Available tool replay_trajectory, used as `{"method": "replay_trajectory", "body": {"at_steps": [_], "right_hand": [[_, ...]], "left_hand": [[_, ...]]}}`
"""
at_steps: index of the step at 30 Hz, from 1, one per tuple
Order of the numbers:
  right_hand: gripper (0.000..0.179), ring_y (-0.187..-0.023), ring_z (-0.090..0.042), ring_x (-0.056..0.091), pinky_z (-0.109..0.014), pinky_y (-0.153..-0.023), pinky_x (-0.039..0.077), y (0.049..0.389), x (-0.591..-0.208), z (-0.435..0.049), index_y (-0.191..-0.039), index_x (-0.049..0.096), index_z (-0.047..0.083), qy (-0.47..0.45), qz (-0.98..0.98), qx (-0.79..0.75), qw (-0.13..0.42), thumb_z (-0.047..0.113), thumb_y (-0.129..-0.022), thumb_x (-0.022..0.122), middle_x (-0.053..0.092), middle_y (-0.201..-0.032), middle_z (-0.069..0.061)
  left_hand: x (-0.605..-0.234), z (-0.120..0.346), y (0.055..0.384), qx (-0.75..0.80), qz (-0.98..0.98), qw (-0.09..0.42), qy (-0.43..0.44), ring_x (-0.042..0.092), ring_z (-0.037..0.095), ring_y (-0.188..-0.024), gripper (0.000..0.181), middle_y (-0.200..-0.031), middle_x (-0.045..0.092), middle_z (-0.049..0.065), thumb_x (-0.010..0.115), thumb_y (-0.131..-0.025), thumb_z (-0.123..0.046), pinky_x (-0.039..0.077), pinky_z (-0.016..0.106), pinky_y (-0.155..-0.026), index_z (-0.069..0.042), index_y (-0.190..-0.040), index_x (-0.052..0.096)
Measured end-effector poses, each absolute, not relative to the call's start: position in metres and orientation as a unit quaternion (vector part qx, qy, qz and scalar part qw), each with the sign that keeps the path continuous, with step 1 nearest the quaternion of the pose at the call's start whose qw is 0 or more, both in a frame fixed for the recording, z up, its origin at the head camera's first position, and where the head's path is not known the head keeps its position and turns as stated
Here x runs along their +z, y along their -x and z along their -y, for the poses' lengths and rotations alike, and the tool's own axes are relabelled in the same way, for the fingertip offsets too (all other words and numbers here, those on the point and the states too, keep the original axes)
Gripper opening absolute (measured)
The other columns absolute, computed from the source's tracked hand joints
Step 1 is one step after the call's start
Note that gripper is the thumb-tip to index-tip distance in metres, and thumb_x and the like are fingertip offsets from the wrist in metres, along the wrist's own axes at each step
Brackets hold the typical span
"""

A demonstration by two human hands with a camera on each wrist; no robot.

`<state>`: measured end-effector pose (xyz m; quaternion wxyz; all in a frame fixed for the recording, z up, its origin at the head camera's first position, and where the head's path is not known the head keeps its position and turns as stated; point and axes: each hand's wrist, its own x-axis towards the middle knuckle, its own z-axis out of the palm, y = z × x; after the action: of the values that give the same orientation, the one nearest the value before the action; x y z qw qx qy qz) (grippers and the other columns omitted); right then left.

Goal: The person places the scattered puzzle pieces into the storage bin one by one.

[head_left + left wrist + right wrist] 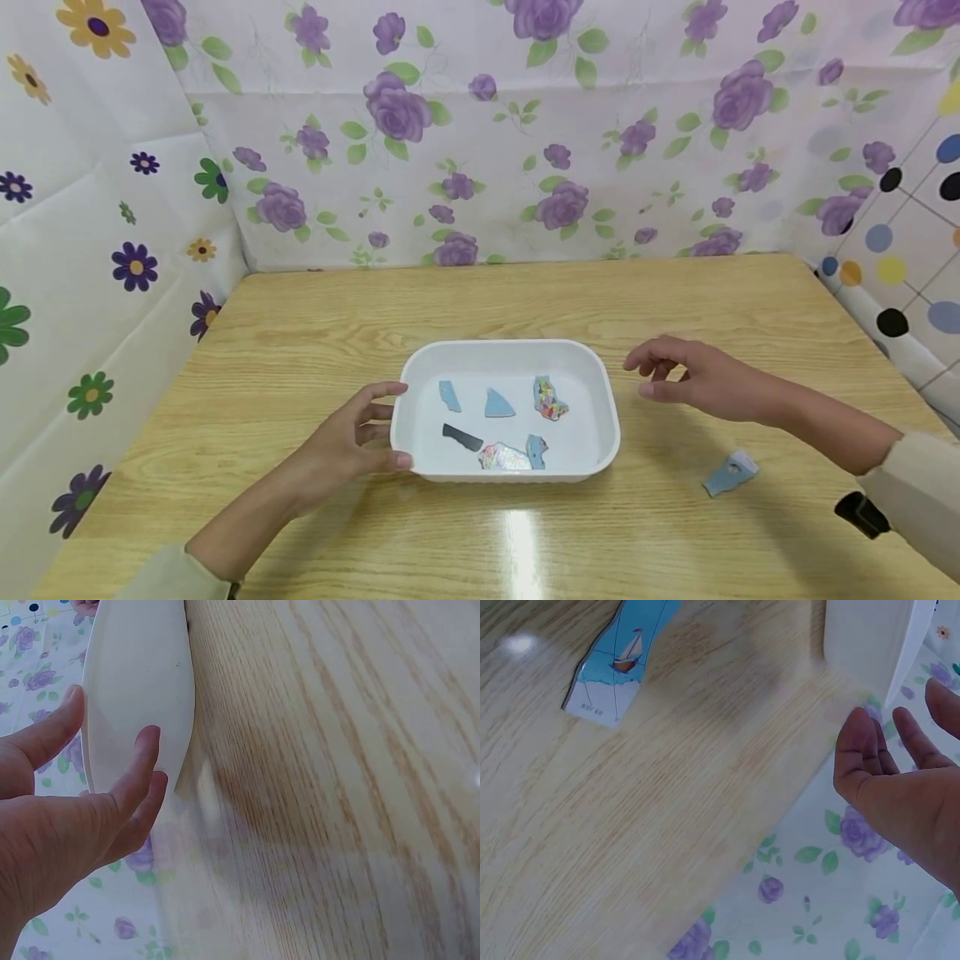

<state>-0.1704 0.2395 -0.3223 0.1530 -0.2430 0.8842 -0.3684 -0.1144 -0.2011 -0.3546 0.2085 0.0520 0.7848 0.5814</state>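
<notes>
A white plastic tray sits on the table with several irregular pieces inside. Among them are a blue strip, a blue triangle, a colourful piece, a dark strip, a pale patterned piece and a blue jagged piece. My left hand touches the tray's left end, fingers spread and only gently bent. Just off the right end, my right hand hovers with loosely curled fingers and nothing in them. A blue piece picturing a sailboat lies on the table, nearer me than that hand.
The wooden table has light grain and a glossy reflection near its front. Floral sheeting hangs behind it, with patterned sheets on the left and right sides. A dark band shows at the right sleeve.
</notes>
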Motion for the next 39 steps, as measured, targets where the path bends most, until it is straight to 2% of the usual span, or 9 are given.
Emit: {"method": "replay_trajectory", "body": {"at_steps": [6,14,24,34,39], "right_hand": [[0.033,-0.098,-0.019,0.052,-0.031,-0.075,0.05,0.169,-0.321,-0.249,-0.125,0.056,0.015,0.248,-0.892,-0.346,0.15,0.026,-0.094,0.064,0.056,-0.112,0.001],[0.041,-0.108,-0.03,0.05,-0.038,-0.08,0.048,0.167,-0.327,-0.269,-0.129,0.054,0.016,0.234,-0.898,-0.324,0.183,0.027,-0.092,0.066,0.052,-0.118,-0.009],[0.046,-0.106,-0.028,0.05,-0.036,-0.077,0.047,0.159,-0.337,-0.288,-0.131,0.053,0.015,0.231,-0.901,-0.319,0.181,0.026,-0.09,0.069,0.052,-0.118,-0.009],[0.061,-0.108,-0.033,0.042,-0.042,-0.076,0.045,0.159,-0.342,-0.311,-0.136,0.05,0.014,0.267,-0.884,-0.306,0.231,0.025,-0.082,0.076,0.046,-0.123,-0.011],[0.065,-0.109,-0.032,0.042,-0.037,-0.073,0.046,0.16,-0.348,-0.321,-0.137,0.048,0.015,0.279,-0.876,-0.301,0.254,0.027,-0.08,0.077,0.044,-0.125,-0.013]], "left_hand": [[-0.355,0.201,0.114,0.585,-0.781,0.21,-0.055,0.047,0.035,-0.128,0.087,-0.136,0.046,0.017,0.084,-0.074,-0.016,0.047,0.042,-0.096,-0.019,-0.145,0.033],[-0.353,0.2,0.114,0.583,-0.782,0.212,-0.057,0.047,0.035,-0.127,0.087,-0.136,0.045,0.018,0.083,-0.076,-0.014,0.048,0.041,-0.095,-0.018,-0.146,0.032],[-0.353,0.201,0.113,0.579,-0.785,0.214,-0.055,0.047,0.034,-0.127,0.085,-0.136,0.045,0.017,0.082,-0.077,-0.014,0.047,0.042,-0.095,-0.02,-0.145,0.032],[-0.353,0.202,0.113,0.582,-0.782,0.215,-0.059,0.046,0.036,-0.128,0.086,-0.137,0.044,0.018,0.082,-0.077,-0.014,0.047,0.043,-0.096,-0.019,-0.146,0.031],[-0.354,0.201,0.114,0.585,-0.779,0.217,-0.06,0.046,0.035,-0.128,0.086,-0.137,0.044,0.019,0.081,-0.077,-0.014,0.048,0.042,-0.095,-0.019,-0.146,0.031]]}}
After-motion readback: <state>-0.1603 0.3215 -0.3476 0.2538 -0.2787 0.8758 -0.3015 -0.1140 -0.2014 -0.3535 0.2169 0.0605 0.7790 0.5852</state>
